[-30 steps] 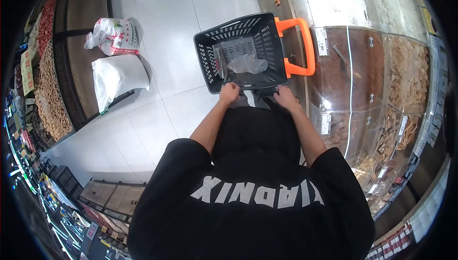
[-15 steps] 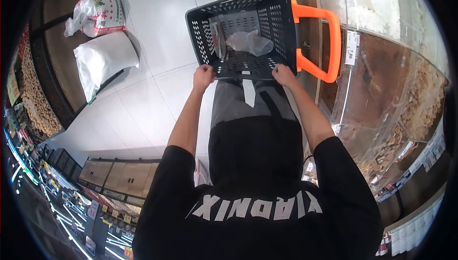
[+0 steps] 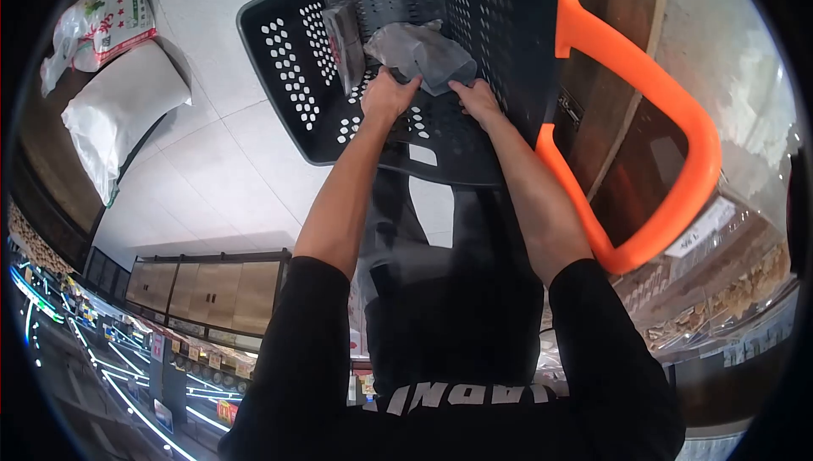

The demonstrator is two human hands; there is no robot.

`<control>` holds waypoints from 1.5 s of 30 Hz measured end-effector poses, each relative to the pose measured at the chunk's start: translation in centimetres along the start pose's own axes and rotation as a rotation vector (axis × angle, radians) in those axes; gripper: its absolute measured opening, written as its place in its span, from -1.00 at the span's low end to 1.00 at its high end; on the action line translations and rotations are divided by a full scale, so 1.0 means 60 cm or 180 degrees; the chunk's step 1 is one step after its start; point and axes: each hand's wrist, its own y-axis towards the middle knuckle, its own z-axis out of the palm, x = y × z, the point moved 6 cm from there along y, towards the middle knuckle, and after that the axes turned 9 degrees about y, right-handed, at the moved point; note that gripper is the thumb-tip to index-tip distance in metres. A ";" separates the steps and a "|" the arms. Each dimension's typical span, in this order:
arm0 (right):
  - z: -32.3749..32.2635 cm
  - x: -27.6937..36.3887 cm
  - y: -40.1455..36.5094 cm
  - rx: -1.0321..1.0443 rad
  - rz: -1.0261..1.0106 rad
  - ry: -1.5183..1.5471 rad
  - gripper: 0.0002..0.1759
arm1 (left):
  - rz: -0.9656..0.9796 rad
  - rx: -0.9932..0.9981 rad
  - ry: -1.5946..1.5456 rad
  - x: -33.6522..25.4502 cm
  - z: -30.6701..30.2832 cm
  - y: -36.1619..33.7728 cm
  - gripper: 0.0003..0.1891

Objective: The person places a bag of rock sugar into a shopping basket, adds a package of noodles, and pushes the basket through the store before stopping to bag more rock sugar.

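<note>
My left hand (image 3: 389, 97) reaches into a black shopping basket (image 3: 318, 143). Its fingers are closed at the near left edge of a clear, crinkled plastic bag (image 3: 423, 55). On the bag's near right side my right hand (image 3: 478, 100) has its thumb and fingers pinched at the edge. The bag rests in the basket, and I cannot make out its contents. Left of it, a flat packet (image 3: 344, 46) leans in the basket. A large orange handle (image 3: 677, 122) sticks out from the basket's right side.
On the pale floor at the left lie a white sack (image 3: 127, 105) and a printed sack (image 3: 114, 21) under clear plastic. Shelving with wooden panels (image 3: 212, 287) stands farther off. At the right are bins of dried goods (image 3: 720, 283) with a price tag (image 3: 701, 226).
Both hands have left the basket's near rim and gone inside to the plastic bag. The basket now appears larger and nearer, and the bag's near edge is drawn toward me.
</note>
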 end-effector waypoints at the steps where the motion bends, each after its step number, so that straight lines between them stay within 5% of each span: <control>1: 0.013 0.006 0.000 0.0287 0.0289 0.0331 -0.34 | -0.0053 0.0098 0.0055 -0.010 0.010 0.024 -0.11; 5: 0.059 -0.014 0.058 0.0409 0.0720 0.0368 -0.19 | -0.0249 0.0163 -0.0072 -0.036 0.037 0.088 -0.21; 12: 0.087 -0.050 0.152 -0.0305 0.1095 0.1274 -0.48 | -0.0127 -0.0157 -0.0166 -0.004 0.078 0.165 -0.49; 15: 0.078 -0.023 0.152 -0.0312 0.0775 0.0835 -0.66 | -0.0154 -0.0236 -0.0163 0.030 0.068 0.168 -0.56; 23: 0.060 0.012 0.107 -0.0648 -0.0044 0.0276 -0.64 | -0.0033 0.0200 -0.0038 0.144 0.056 0.155 -0.62; 36: -0.037 0.031 -0.074 -0.0872 -0.0253 0.0730 -0.64 | 0.0904 -0.0358 -0.0032 0.073 -0.043 -0.082 -0.58; 38: -0.057 0.044 -0.137 -0.0797 -0.0319 0.1019 -0.63 | 0.0434 0.0451 -0.1600 0.099 -0.015 -0.089 -0.63; 45: -0.034 0.019 -0.278 -0.0776 -0.0739 0.2342 -0.59 | 0.0899 0.0614 -0.2405 0.100 -0.088 -0.253 -0.61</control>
